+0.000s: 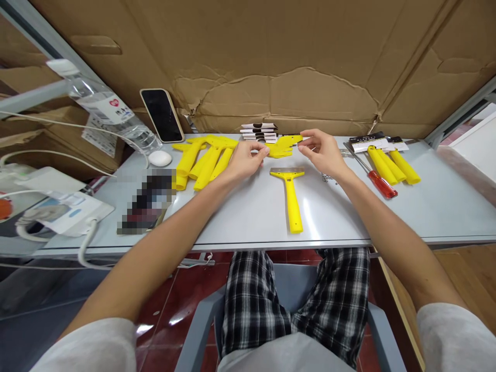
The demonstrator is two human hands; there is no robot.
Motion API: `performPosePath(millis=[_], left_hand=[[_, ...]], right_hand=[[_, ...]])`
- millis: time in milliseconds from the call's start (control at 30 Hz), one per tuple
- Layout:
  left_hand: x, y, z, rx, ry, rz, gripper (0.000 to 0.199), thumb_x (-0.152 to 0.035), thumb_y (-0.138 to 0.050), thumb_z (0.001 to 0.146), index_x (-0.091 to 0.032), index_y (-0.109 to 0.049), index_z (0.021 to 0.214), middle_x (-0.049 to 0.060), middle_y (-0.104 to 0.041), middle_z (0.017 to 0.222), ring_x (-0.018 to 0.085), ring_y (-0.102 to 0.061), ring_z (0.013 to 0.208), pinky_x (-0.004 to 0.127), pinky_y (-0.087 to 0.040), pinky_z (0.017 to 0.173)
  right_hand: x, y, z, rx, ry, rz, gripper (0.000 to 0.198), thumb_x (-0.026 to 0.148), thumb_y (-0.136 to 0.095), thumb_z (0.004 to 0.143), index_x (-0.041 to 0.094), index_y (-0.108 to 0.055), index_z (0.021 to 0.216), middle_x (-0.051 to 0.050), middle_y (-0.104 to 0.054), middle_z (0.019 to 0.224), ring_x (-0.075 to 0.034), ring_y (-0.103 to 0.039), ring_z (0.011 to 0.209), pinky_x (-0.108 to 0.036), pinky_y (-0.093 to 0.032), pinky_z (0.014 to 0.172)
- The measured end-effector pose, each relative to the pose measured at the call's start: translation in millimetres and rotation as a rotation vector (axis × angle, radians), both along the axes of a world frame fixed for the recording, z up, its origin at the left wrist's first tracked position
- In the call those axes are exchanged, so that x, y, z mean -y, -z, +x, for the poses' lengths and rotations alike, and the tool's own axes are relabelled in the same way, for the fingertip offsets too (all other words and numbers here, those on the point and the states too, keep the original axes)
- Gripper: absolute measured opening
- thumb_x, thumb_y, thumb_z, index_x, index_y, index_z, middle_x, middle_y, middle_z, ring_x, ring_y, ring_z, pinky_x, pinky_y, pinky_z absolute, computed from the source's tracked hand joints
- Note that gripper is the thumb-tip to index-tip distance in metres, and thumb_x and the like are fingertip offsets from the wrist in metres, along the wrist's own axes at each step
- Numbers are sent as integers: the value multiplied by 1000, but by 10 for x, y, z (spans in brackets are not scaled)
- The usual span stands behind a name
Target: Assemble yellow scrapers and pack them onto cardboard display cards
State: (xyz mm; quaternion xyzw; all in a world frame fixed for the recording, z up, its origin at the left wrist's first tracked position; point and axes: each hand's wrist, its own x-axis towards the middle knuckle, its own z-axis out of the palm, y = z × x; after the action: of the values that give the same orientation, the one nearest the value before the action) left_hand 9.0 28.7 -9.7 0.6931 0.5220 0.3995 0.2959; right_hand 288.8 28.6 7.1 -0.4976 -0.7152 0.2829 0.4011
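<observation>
A yellow scraper (293, 204) with a metal blade along its head lies flat in front of me, handle toward me. Beyond it are flat yellow plastic pieces (282, 149), partly overlapping. My left hand (247, 159) is at their left end, thumb and index finger pressed together; what they pinch is hidden. At the right end of the pieces is my right hand (322, 151), its thumb and fingers apart, with no held object visible. Several yellow scraper handles (209, 157) lie to the left of my left hand. Behind the pieces stand stacked small black-and-white packets (259, 132).
Right of my right hand lie small screws (329, 179), a red-handled screwdriver (382, 184), yellow handles (405, 168) and black-and-white packets (368, 142). On the left are a phone (161, 114), a water bottle (112, 111), a white round object (160, 158) and cabled power strips (70, 212). Cardboard (287, 51) backs the table.
</observation>
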Motion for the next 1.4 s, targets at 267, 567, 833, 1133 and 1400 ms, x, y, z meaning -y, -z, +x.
performPosePath(millis=[267,567,833,1133,1400], left_hand=[[204,-50,176,63,245,-54,41,-60,-83,94,-19,-80,90,4,-74,77,16,-61,64,30,-46,58],[302,-160,222,365,278,43,57,-49,-89,90,-25,-73,139,6,-81,110,12,-70,67,29,-60,63],[213,-117,181,495,192,-8,42,-38,-91,86,-23,-81,125,2,-81,91,15,-74,75,35,-70,80],[151,-110,87,513,147,-113,42,-42,-104,77,-18,-83,105,7,-85,99,20,-83,85,45,-74,94],[141,-123,-16,168,219,192,50,-52,-102,79,-19,-90,115,14,-80,133,18,-81,87,37,-72,89]], right_hand=[[2,-22,-70,-314,-69,-137,86,73,-88,82,20,-58,143,-9,-73,117,-7,-68,98,-20,-63,83],[346,-189,-281,-192,-328,-185,84,71,-83,87,24,-65,155,-6,-72,118,-5,-64,95,-20,-61,85],[361,-193,-252,-134,-297,-143,73,65,-92,77,16,-73,127,-9,-73,129,-4,-64,94,-19,-61,84],[280,-113,-127,-140,-143,-86,64,58,-97,70,10,-83,109,-11,-74,123,-6,-69,91,-21,-65,82],[332,-198,-73,-192,-109,-170,67,61,-98,73,9,-77,110,-10,-75,94,-9,-71,82,-26,-67,81]])
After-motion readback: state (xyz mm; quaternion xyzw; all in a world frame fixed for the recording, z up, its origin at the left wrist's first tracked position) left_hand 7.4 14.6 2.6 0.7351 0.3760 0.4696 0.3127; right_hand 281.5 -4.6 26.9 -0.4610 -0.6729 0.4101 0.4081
